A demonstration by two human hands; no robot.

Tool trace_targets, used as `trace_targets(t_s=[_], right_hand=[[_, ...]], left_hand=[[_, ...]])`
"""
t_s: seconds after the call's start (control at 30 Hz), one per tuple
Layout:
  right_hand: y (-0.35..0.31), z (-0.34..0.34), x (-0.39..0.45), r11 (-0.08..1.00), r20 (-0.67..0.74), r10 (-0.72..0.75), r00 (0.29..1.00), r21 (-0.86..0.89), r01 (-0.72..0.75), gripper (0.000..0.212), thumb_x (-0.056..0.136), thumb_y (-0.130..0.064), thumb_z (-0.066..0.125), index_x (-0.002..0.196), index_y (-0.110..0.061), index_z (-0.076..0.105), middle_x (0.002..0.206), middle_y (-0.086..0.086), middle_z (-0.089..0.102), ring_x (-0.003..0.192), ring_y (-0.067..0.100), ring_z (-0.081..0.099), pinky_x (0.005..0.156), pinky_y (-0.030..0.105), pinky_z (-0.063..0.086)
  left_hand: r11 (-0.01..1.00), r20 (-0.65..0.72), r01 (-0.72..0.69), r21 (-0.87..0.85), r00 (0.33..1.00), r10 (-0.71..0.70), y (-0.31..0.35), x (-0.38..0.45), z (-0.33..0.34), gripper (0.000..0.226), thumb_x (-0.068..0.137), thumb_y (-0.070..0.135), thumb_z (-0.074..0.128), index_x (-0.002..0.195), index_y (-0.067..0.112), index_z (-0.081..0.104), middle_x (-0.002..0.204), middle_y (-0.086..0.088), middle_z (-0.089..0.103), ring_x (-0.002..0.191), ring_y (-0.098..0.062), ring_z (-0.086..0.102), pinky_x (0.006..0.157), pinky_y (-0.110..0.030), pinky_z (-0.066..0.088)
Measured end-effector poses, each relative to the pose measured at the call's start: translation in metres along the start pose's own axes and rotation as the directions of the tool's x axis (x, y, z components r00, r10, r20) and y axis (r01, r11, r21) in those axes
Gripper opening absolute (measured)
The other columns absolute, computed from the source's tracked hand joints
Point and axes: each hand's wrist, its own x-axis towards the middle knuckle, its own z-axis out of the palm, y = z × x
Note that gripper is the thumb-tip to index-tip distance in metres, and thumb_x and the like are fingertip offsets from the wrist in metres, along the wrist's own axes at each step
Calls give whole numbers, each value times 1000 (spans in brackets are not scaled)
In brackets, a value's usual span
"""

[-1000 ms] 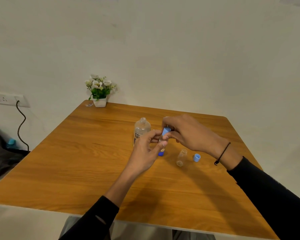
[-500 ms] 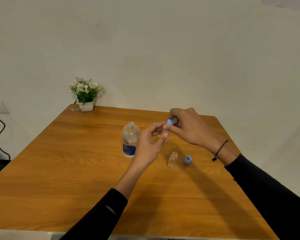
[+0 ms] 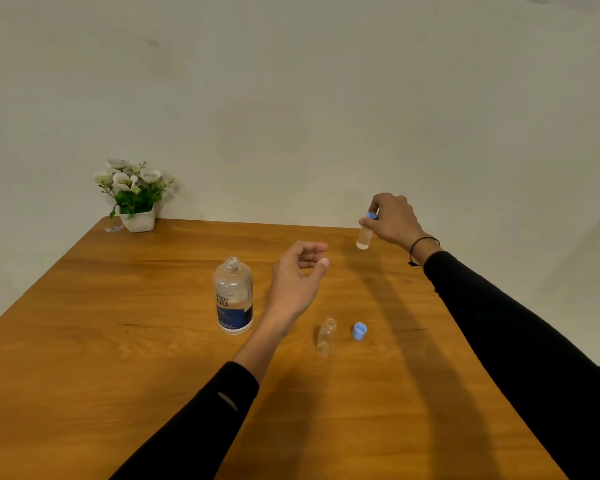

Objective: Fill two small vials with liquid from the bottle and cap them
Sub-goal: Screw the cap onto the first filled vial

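Note:
My right hand (image 3: pixel 394 219) grips a small clear vial (image 3: pixel 364 237) by its blue-capped top, holding it above the far right of the wooden table (image 3: pixel 101 341). My left hand (image 3: pixel 297 278) hovers open and empty over the table's middle, fingers loosely curled. An uncapped clear bottle (image 3: pixel 234 296) with a blue label stands upright just left of that hand. A second small vial (image 3: pixel 325 336), uncapped, stands in front of my left hand. Its loose blue cap (image 3: pixel 359 331) lies on the table just to its right.
A white pot of artificial flowers (image 3: pixel 134 195) sits at the table's far left corner, with a small clear scrap beside it. A plain wall rises right behind the table's far edge.
My hands have parted. The right hand carried the capped vial off to the far right, and the left hand let go and opened.

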Motion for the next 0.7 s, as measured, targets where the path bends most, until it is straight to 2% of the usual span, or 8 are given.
trace_targets(t_s=[0.07,0.13,0.2,0.3,0.4,0.53,0.6,0.7], right_hand=[[8,10,9,998,19,63,998,-17,-63,27,94,-31,76,103,-8,63,112,15,66,95,33,64,72,37,48],[14,19,14,993,41,116,992,-29,-115,30,96,-30,74,111,-6,64,118,17,65,101,35,65,82,43,55],[20,28,16,987,64,162,985,-31,-161,33,98,-30,73,116,-5,63,122,19,63,104,36,65,90,46,57],[27,39,14,978,86,209,974,-26,-207,33,100,-30,71,120,-5,61,125,19,61,105,36,65,93,44,57],[33,46,12,973,97,229,969,2,-230,34,102,-30,67,124,-6,57,127,18,58,98,31,61,89,41,54],[36,48,5,975,115,209,971,53,-216,57,96,-37,77,133,-6,47,118,13,53,94,26,55,79,34,45],[37,49,-2,975,56,191,980,104,-196,63,94,-36,79,136,-7,43,112,10,53,92,26,57,77,33,46],[38,54,-13,976,-63,172,983,149,-161,55,98,-32,74,137,-9,42,93,10,64,71,22,58,58,26,39]], left_hand=[[1000,7,17,10,1000,-17,-5,3,2,20,101,17,72,120,25,73,116,11,74,109,-7,69,83,-9,54],[1000,10,29,12,1000,-29,-12,4,2,19,102,18,71,119,27,73,115,12,74,109,-6,68,85,-15,55],[999,13,48,5,999,-48,-17,4,1,18,103,18,70,118,28,73,115,11,75,109,-6,69,91,-24,58],[996,26,91,-3,996,-91,-24,0,-2,19,104,15,67,119,25,73,114,5,77,111,-11,71,101,-43,61],[994,35,108,-15,994,-108,-28,-8,-5,19,105,14,64,119,23,74,111,3,78,110,-12,74,103,-52,60],[991,70,128,-42,990,-125,-28,-26,-11,19,109,22,60,121,28,72,110,6,78,107,-5,73,103,-51,61],[990,103,126,-63,988,-120,-27,-39,-14,18,109,28,60,123,30,72,111,5,78,112,-11,72,104,-50,60],[983,187,147,-110,974,-125,-29,-57,-21,34,95,48,69,126,36,71,119,8,75,120,-13,69,104,-40,59]])
